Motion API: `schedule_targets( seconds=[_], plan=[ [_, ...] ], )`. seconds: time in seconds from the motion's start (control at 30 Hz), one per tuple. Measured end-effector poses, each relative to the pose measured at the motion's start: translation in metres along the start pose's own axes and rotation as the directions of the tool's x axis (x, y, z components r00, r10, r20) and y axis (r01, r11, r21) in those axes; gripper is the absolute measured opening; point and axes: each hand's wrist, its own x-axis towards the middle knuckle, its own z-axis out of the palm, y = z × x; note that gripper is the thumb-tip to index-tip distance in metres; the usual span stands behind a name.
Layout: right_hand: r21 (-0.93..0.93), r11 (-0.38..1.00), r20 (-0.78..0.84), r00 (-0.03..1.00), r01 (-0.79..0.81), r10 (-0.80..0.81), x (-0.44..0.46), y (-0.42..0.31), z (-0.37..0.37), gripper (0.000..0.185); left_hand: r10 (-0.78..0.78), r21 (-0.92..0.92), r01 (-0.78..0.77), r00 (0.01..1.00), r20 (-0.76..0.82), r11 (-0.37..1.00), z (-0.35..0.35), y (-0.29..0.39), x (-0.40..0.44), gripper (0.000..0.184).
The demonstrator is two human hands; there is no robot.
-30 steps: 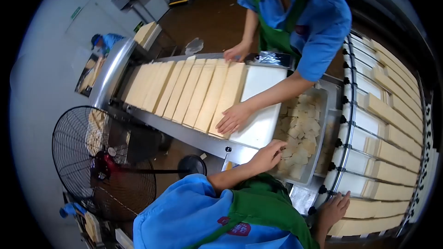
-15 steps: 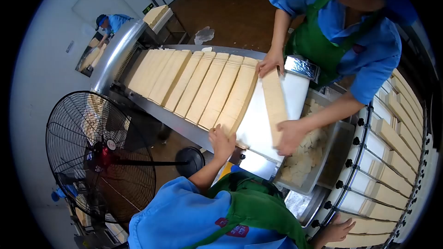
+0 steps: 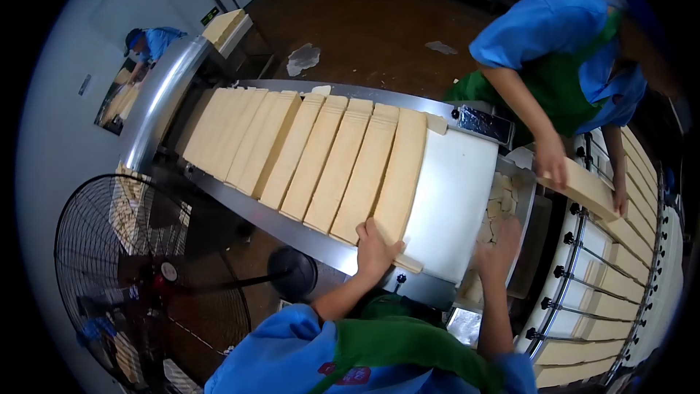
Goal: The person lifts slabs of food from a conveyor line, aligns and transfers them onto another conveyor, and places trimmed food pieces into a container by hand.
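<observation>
My left hand (image 3: 375,254) is closed around the near end of a long pale dough slab (image 3: 405,164), the rightmost of a row on the conveyor. A narrow offcut strip (image 3: 410,262) lies beside my thumb. Smeared by motion, my right hand (image 3: 499,248) is over a bin (image 3: 516,263) of pale dough scraps (image 3: 500,197); its fingers are too blurred to read. More slabs (image 3: 339,168) lie side by side to the left, with faint lines across their far ends.
Opposite me, a co-worker's hands hold another slab (image 3: 589,188) above the right-hand conveyor (image 3: 576,270), which has crossing rods and black knobs. A large fan (image 3: 153,277) stands at left. A metal box (image 3: 477,124) sits at the belt's far edge. Another person (image 3: 153,44) works far back.
My right hand has moved from the right-hand conveyor to the scrap bin. My left hand remains at the slab's near end. The co-worker has carried a slab off the white belt to the right.
</observation>
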Motion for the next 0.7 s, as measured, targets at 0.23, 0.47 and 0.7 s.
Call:
schedule_targets(
  seconds=[0.23, 0.47, 0.7],
  plan=[
    [0.050, 0.991, 0.330, 0.934, 0.125, -0.135, 0.170, -0.142, 0.140, 0.070, 0.062, 0.128, -0.081, 0.987, 0.146, 0.988, 0.006, -0.015, 0.002, 0.105],
    [-0.143, 0.985, 0.537, 0.844, 0.099, -0.007, 0.204, -0.171, 0.152, 0.065, -0.002, 0.130, -0.028, 0.975, 0.221, 0.991, 0.009, -0.011, 0.003, 0.101],
    [-0.232, 0.839, 0.481, 0.691, -0.492, 0.539, 0.184, -0.090, 0.061, 0.094, 0.331, 0.107, -0.353, 0.927, 0.178, 0.930, 0.029, -0.016, 0.007, 0.093]
  ],
)
